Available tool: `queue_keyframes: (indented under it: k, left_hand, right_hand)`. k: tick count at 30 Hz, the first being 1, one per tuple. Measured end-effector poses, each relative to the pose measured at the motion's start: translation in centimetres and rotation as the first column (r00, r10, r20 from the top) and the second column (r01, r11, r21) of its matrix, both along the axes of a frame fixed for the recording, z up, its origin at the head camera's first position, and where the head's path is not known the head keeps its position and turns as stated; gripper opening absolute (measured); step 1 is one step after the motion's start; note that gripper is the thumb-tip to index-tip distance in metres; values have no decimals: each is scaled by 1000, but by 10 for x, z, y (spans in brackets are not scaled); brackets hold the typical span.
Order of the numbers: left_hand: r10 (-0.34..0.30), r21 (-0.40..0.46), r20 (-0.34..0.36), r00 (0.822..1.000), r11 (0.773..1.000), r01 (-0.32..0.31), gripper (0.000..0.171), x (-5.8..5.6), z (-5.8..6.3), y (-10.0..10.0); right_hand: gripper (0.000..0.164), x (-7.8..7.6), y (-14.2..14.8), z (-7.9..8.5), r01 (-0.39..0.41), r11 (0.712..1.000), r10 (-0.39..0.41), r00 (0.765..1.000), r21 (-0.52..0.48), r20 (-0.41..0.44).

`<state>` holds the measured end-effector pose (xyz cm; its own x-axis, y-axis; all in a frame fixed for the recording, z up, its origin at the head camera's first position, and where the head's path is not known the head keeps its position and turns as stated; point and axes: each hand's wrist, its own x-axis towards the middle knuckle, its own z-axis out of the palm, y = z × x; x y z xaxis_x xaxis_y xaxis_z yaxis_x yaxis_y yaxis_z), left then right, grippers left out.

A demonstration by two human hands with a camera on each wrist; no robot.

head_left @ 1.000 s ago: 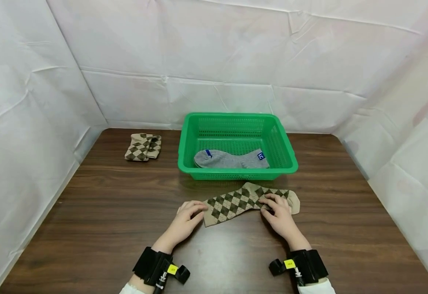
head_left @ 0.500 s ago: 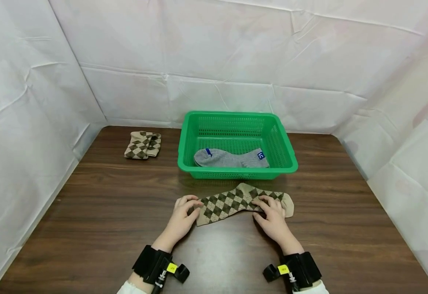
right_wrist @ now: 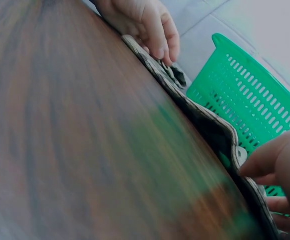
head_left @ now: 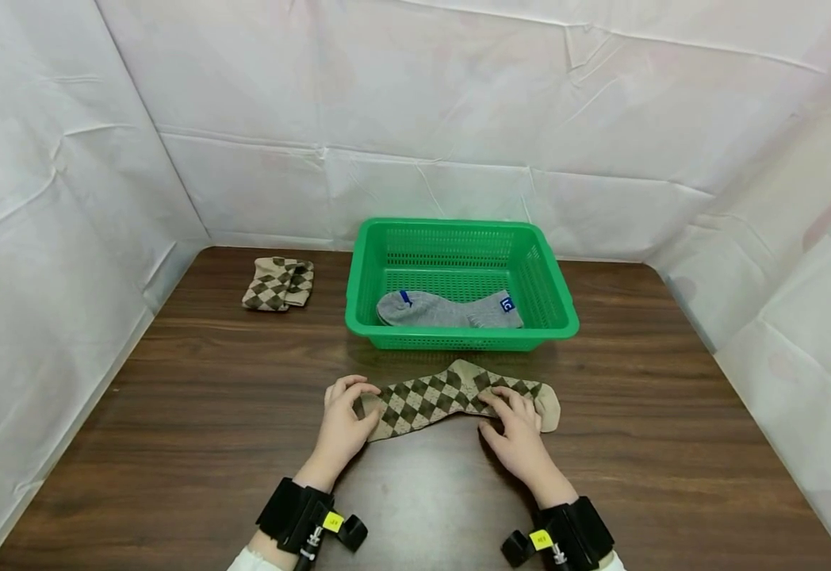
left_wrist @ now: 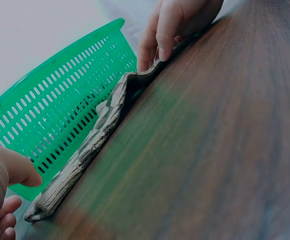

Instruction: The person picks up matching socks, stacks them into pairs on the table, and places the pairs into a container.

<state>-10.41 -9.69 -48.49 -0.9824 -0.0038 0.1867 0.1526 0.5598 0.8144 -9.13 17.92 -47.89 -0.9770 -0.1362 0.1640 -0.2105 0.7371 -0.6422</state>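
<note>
A beige and dark green argyle sock (head_left: 433, 400) lies stretched out on the table, cuff to the left and plain toe to the right. Beside its cuff is my left hand (head_left: 340, 424), thumb and forefinger apart at the edge. In the left wrist view that thumb and the fingers (left_wrist: 7, 217) stand clear of each other with a gap around the cuff end. My right hand (head_left: 518, 444) rests its fingertips on the foot part, near the toe. The right wrist view shows the right thumb (right_wrist: 259, 162) at the sock's near edge; its other fingers are partly hidden.
A green perforated basket (head_left: 462, 342) stands just behind the sock, with grey socks (head_left: 451, 311) in it. At the back left lies a folded argyle sock bundle (head_left: 277, 284). White sheeting (head_left: 423, 95) hangs around the wooden table (head_left: 173, 420).
The argyle sock has slid to the left along with my right hand on it. My left hand has shifted a little left as well. Basket and folded bundle stay put.
</note>
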Motion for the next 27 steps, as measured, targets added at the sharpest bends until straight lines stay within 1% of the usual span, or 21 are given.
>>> queue_keyframes:
  k: [3,7,11,14,16,20,21,23,27]
  left_hand:
    - [30,-27,10,1000,999,-30,25,0,1,-1]
    - [50,-81,29,998,996,-48,33,0,1,-1]
    - [52,-126,36,998,991,-48,41,-1,-1,0]
    - [54,-149,31,998,988,-49,44,-1,-2,1]
    - [49,-160,30,998,986,-44,44,-1,-2,2]
    - [26,-173,33,999,985,-20,45,0,-1,2]
    - [19,-180,35,999,984,-12,47,0,-1,2]
    - [8,-189,47,999,982,1,51,1,0,2]
    - [0,-186,56,998,982,10,53,2,1,1]
  right_hand:
    - [36,-2,4,3,45,997,-45,999,-56,8]
    - [34,-6,14,5,146,985,-147,989,-92,0]
    - [36,-8,24,5,251,965,-253,967,-81,-17]
    - [39,-8,28,7,305,951,-306,952,-48,2]
    - [42,-8,30,7,337,941,-337,941,-30,28]
    - [48,-9,33,8,380,925,-379,921,8,90]
    - [50,-9,34,8,381,924,-381,919,15,101]
    - [51,-9,34,8,374,926,-376,920,37,114]
    - [53,-8,31,6,339,939,-344,932,63,110]
